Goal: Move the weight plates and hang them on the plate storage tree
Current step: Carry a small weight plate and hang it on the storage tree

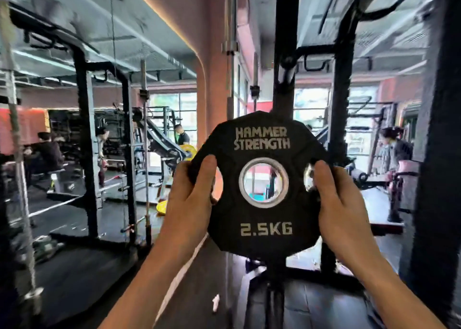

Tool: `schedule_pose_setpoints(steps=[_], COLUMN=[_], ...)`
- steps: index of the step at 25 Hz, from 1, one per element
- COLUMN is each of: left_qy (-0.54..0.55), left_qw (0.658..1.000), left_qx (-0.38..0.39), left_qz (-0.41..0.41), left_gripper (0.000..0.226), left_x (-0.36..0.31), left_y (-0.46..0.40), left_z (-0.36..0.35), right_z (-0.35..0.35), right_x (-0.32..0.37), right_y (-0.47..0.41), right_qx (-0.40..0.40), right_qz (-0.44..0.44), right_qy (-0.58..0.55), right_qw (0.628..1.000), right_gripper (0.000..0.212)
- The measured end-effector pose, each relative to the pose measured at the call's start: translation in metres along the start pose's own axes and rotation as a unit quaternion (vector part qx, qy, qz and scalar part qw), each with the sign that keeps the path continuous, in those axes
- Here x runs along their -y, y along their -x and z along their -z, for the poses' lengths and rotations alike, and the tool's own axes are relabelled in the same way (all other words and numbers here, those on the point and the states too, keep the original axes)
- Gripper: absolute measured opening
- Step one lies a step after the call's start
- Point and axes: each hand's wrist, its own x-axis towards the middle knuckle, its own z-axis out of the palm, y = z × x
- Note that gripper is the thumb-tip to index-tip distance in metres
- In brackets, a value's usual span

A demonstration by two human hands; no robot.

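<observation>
Both hands grip one black weight plate (262, 218) upright in the air. The left hand (192, 194) and right hand (341, 203) curl round its side edges, thumbs on its face. A black upright post (285, 54) stands just behind it.

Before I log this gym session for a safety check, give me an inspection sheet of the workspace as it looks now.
Surface: dark gym floor; small white scrap lying on it.
Job's things: black weight plate marked HAMMER STRENGTH, 2.5KG, held upright, face to the camera, metal-ringed centre hole open; black upright post behind it.
Clutter: yellow plate on the floor at a rack's foot.
Grippers: left hand grips the plate's left edge, right hand its right edge.
Cables: thin cable hanging at left.
Surroundings: black power racks, windows, several people training.
</observation>
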Motion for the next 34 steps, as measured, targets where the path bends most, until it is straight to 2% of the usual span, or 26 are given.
schedule_pose_setpoints(steps=[4, 11, 17, 20, 26, 31, 34], left_qy=[0.039, 0.073, 0.067, 0.068, 0.072, 0.083, 0.085], left_qw=[0.995, 0.977, 0.971, 0.97, 0.974, 0.965, 0.964], left_qx=[0.044, 0.092, 0.108, 0.087, 0.039, 0.049, 0.062], left_qz=[-0.083, -0.178, -0.205, -0.216, -0.211, -0.246, -0.243], left_gripper=[0.041, 0.032, 0.037, 0.035, 0.04, 0.038, 0.037], left_x=[-0.023, -0.063, -0.057, -0.049, -0.017, -0.006, 0.004], left_y=[-0.084, -0.194, -0.257, -0.283, -0.337, -0.364, -0.379], left_z=[-0.029, -0.103, -0.154, -0.175, -0.203, -0.218, -0.229], right_z=[-0.014, -0.005, 0.001, -0.004, -0.021, -0.026, -0.033], right_x=[0.028, 0.06, 0.045, 0.034, 0.005, -0.01, -0.028], right_y=[-0.068, -0.182, -0.259, -0.296, -0.36, -0.39, -0.406], right_qx=[-0.071, -0.142, -0.137, -0.134, -0.129, -0.147, -0.14], right_qz=[0.059, 0.134, 0.156, 0.169, 0.19, 0.207, 0.189], right_qy=[0.017, 0.051, 0.052, 0.066, 0.099, 0.079, 0.07], right_qw=[0.996, 0.979, 0.977, 0.974, 0.968, 0.964, 0.969], right_gripper=[0.04, 0.042, 0.039, 0.048, 0.051, 0.05, 0.053])
